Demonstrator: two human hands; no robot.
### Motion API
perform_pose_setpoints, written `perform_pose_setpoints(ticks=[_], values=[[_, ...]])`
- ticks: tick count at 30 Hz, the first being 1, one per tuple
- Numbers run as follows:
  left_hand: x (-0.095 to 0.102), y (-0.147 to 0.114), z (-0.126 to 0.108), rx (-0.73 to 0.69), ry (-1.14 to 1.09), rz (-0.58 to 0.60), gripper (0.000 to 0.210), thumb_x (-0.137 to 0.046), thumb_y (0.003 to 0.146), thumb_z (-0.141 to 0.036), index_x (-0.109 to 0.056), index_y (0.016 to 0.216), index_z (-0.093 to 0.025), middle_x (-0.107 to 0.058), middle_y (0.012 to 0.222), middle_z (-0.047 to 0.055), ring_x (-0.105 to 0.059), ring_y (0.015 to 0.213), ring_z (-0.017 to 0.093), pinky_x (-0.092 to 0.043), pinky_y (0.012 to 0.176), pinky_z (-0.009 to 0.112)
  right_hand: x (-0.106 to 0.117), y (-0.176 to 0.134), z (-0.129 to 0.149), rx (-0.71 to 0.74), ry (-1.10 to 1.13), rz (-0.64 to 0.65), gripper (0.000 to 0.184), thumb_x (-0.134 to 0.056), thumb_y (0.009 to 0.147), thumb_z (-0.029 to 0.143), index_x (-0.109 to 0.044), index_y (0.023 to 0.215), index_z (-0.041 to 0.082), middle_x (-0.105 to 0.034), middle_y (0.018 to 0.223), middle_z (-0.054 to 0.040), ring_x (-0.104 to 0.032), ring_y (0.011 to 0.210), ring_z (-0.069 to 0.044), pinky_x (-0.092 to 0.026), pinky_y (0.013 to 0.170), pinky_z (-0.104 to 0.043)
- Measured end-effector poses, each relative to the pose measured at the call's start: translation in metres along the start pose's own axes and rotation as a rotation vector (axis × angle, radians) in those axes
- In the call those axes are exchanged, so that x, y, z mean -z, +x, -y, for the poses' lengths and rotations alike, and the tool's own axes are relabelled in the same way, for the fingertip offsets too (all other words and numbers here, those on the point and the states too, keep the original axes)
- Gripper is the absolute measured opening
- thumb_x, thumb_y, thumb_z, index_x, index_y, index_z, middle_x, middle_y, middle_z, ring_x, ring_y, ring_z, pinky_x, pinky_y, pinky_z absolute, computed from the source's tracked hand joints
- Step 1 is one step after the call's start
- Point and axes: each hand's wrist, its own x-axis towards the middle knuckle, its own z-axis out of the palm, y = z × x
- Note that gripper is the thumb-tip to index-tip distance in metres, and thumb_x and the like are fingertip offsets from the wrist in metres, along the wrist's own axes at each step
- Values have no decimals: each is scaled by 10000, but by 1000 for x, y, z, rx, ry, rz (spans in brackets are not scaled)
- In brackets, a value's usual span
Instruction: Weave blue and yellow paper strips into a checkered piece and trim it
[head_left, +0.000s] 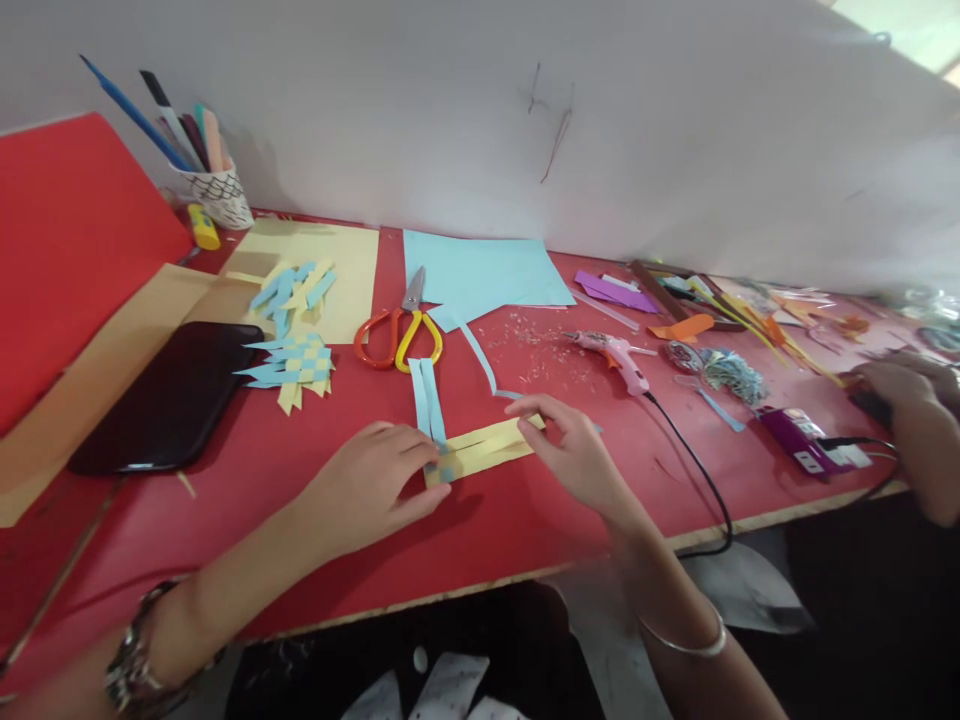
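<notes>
My left hand [375,485] is closed on the corner where light blue and yellow paper strips cross in a small weave [444,468]. Two blue strips [427,400] point away from that corner, and yellow strips [487,450] run to the right along the red table. Over the right end of the yellow strips, my right hand [566,455] is open, its fingers loosely curved and apart, with fingertips near the paper. A thin blue strip [480,358] curves toward this hand and is partly hidden by it. Scissors [405,325] with red and yellow handles lie just beyond.
Finished woven pieces [300,365] lie left, beside a black phone-like slab [169,400]. Blue sheet [487,265] and pen cup [221,198] stand behind. A corded pink glue gun [615,358] and purple power strip [806,440] lie right, near another person's hands [900,385].
</notes>
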Motion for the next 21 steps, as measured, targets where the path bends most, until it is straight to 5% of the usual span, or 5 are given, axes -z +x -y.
perform_pose_setpoints(ticks=[6, 12, 18, 21], values=[[-3, 15, -8, 80, 58, -42, 363, -383, 837, -353, -607, 623, -165, -648, 645, 47, -604, 605, 189, -430, 625, 336, -14, 5, 30, 112, 287, 129, 162, -461, 808, 177, -576, 917, 205, -633, 857, -16, -591, 802, -121, -469, 701, -238], [-8, 19, -10, 76, 105, -99, 257, -356, 775, -213, -586, 666, -180, -641, 617, 44, -579, 559, 199, -391, 592, 349, -19, 5, 55, 222, 301, 298, 196, -443, 837, 203, -576, 979, 225, -632, 903, -12, -595, 816, -110, -483, 721, -240], [-12, 16, -6, 98, 36, -141, 423, -226, 890, -227, -556, 629, -177, -646, 661, 31, -593, 597, 168, -389, 628, 333, -10, -15, 20, -17, -348, -150, 261, -426, 854, 326, -556, 1030, 183, -627, 896, -101, -583, 812, -224, -461, 681, -352], [-14, 15, -5, 71, 41, -210, 407, -240, 895, -232, -556, 646, -178, -653, 670, 5, -586, 591, 147, -392, 652, 321, -18, -29, 4, -165, -612, -190, 372, -488, 811, 356, -519, 1119, 148, -609, 948, -159, -561, 875, -309, -456, 645, -407]])
